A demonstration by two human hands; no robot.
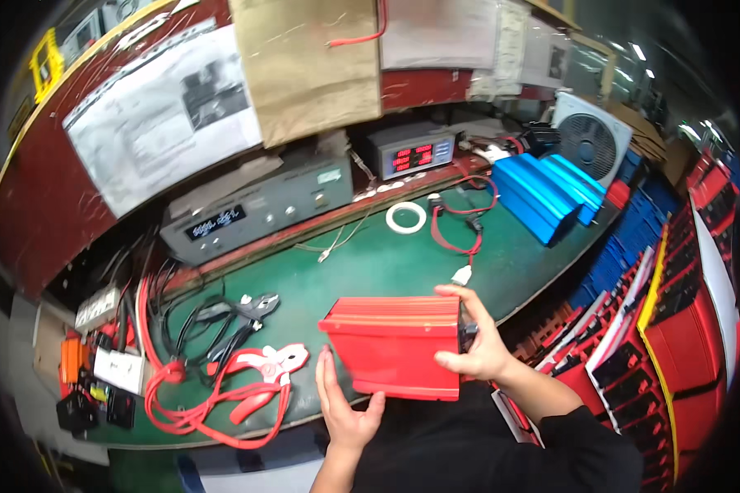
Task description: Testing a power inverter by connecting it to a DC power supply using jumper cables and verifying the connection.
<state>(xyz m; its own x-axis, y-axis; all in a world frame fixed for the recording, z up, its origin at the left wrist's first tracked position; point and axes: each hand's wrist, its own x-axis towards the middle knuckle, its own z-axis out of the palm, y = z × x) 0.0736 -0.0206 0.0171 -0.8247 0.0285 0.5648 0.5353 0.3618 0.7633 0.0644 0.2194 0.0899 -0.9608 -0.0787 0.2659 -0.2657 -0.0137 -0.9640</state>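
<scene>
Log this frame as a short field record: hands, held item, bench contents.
left hand: left hand open, palm against the near left side of the red ribbed metal box
right hand: right hand grips the box's right end
bench: green bench top
left of box: red clamp with red cable, black clamp
behind: white tape roll, grey instrument with display, meter with red digits
right: blue ribbed boxes, white fan

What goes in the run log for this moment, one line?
right hand: grips red ribbed box at its right end | left hand: open against its lower left edge | box above green mat | red clamp lies left
</scene>
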